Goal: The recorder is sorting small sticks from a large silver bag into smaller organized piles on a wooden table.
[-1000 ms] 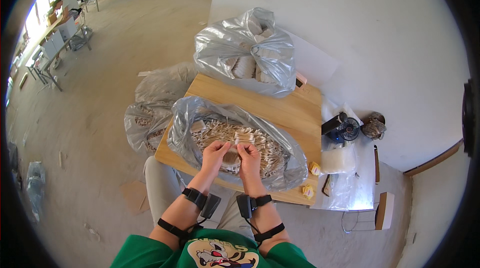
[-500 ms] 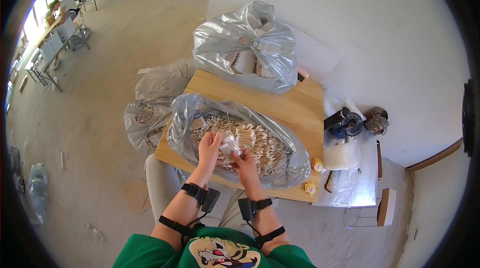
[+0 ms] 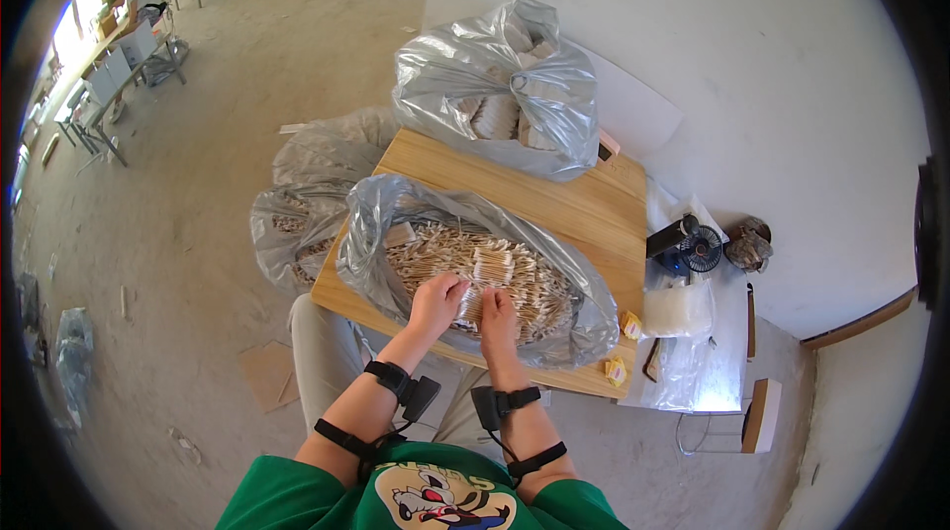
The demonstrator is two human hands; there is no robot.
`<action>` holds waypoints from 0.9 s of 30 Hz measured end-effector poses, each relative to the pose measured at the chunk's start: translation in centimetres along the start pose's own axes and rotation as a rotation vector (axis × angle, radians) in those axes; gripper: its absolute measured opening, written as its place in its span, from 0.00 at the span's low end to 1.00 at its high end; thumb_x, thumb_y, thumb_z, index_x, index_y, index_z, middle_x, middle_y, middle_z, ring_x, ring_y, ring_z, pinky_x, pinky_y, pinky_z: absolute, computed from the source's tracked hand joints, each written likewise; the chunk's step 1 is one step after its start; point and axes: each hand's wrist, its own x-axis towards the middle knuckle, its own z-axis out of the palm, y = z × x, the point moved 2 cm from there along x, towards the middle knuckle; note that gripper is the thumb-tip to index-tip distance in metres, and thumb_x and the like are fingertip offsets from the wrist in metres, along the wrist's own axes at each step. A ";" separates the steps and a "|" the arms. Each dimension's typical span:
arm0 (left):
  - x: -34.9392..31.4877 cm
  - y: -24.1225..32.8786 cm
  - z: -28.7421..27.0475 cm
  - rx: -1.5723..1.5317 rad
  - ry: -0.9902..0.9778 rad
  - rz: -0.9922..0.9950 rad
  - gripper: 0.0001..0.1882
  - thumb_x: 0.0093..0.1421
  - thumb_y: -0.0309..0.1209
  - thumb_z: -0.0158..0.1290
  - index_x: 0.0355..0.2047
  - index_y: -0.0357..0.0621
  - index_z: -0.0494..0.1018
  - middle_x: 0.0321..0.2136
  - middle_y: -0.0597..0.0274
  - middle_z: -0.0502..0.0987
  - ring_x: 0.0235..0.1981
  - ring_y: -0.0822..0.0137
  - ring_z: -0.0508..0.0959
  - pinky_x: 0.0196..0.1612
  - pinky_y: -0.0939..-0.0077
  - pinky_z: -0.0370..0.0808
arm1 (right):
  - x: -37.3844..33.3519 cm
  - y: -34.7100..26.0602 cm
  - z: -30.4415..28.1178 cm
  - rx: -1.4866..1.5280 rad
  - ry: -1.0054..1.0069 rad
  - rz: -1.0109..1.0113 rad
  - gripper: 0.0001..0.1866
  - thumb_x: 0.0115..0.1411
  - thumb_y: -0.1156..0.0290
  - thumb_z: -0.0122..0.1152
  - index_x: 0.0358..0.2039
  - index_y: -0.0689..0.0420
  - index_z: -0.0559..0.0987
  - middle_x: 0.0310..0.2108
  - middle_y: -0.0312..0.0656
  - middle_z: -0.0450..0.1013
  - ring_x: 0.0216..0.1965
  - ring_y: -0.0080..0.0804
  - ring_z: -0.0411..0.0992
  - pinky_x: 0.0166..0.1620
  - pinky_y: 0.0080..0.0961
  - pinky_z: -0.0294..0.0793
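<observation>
A grey plastic bag [image 3: 376, 223] lies wide open on the wooden table in front of me, full of loose cotton swabs [image 3: 539, 297]. Over the near part of the swabs, both hands hold a small clear packet of cotton swabs [image 3: 471, 306] between them. My left hand [image 3: 435, 302] is closed with thumb and fingers pinched at its left side. My right hand [image 3: 498, 320] pinches it from the right, the fingers partly hidden. Just beyond the hands, a neat row of swabs [image 3: 493, 267] rests on the heap. A small pale packet [image 3: 400, 234] lies at the bag's left end.
A tied grey bag of white bundles [image 3: 495, 85] stands at the table's [image 3: 584, 213] far end. More grey bags [image 3: 292, 233] sit left of it. On the right, a side surface carries a small black fan [image 3: 701, 249] and plastic bags [image 3: 678, 310]. Yellow pieces [image 3: 616, 370] lie near the table's right edge.
Both hands have lowered slightly and turned, and the right hand has come more upright beside the packet. The packet shows less between the fingers. The whole view has shifted a little.
</observation>
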 end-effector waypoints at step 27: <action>2.0 -5.7 -2.8 0.047 0.396 -0.102 0.11 0.57 0.30 0.51 0.23 0.38 0.65 0.16 0.49 0.68 0.20 0.49 0.69 0.25 0.64 0.66 | 4.6 -0.9 -2.0 -0.334 0.220 -0.183 0.19 0.64 0.58 0.45 0.27 0.60 0.74 0.16 0.41 0.65 0.17 0.27 0.60 0.24 0.26 0.61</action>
